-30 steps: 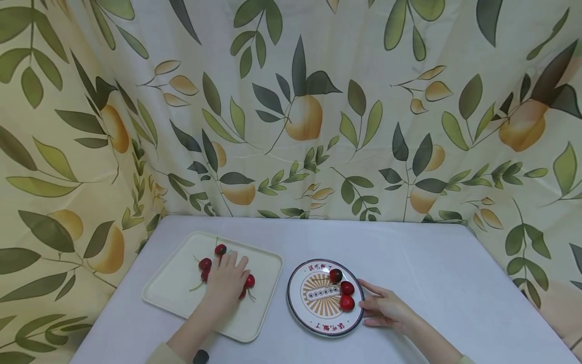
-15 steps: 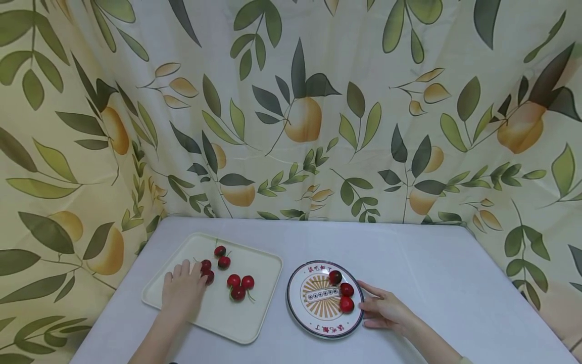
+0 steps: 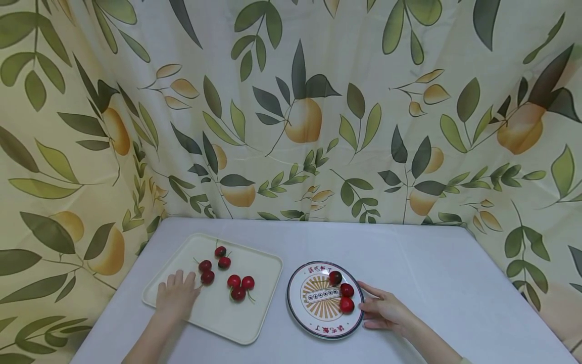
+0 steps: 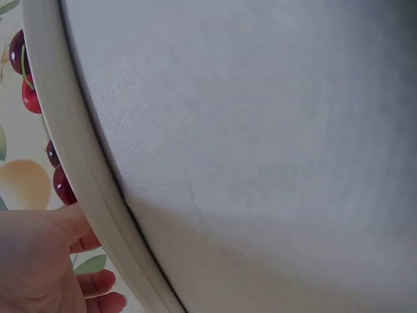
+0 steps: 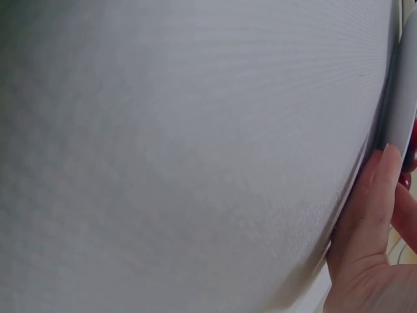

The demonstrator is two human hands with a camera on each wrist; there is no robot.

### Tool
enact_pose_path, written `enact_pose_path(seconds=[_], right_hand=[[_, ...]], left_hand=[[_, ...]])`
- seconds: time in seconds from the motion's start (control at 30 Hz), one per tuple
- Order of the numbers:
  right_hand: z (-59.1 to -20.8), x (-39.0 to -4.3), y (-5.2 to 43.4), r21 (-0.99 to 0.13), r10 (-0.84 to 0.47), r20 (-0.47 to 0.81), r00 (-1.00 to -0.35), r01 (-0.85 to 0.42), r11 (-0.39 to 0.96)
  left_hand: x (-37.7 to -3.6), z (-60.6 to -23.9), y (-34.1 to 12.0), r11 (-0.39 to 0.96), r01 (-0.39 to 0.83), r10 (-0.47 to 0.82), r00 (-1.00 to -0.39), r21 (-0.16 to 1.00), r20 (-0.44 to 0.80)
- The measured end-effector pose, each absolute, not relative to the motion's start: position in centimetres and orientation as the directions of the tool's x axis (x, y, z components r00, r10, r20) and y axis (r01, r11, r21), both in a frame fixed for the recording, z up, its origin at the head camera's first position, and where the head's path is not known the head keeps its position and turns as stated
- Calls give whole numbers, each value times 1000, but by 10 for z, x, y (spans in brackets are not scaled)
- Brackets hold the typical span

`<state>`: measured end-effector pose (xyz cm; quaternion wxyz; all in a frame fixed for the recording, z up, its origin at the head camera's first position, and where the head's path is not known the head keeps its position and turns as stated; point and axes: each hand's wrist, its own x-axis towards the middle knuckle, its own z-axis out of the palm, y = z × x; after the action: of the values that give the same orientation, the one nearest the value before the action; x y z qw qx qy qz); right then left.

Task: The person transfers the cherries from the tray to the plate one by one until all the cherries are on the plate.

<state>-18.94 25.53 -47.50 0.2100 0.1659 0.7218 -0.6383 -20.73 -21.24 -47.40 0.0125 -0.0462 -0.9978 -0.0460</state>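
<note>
Cherries point(image 3: 207, 276) on cream tray point(image 3: 268, 265): light, round, bruisable, so pinch stem or cradle gently; left hand point(image 3: 176, 301) lies flat, fingers relaxed, beside them; right hand point(image 3: 384, 310), fingers extended, steadies plate point(image 3: 324, 328) rim.

left hand point(image 3: 176, 298): palm down, fingers relaxed and slightly spread, holding nothing | right hand point(image 3: 384, 309): palm down, fingers extended leftward, thumb straight, nothing gripped | both forearms reach in from below
</note>
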Motion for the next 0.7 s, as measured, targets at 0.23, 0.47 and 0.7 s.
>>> enact_pose_path(seconds=[0.23,0.47,0.7], right_hand=[[-475,-189,256,-853,-36,-514,-857,506,129],[-475,-189,255,-850,-18,-517,-856,511,131],[-475,-189,253,-841,18,-525,-851,523,138]], left_hand=[[-208,-477,-218,989,108,108,-994,99,4],[-210,-482,-220,985,143,143,-990,97,7],[-211,-481,-219,982,162,160,-987,92,30]])
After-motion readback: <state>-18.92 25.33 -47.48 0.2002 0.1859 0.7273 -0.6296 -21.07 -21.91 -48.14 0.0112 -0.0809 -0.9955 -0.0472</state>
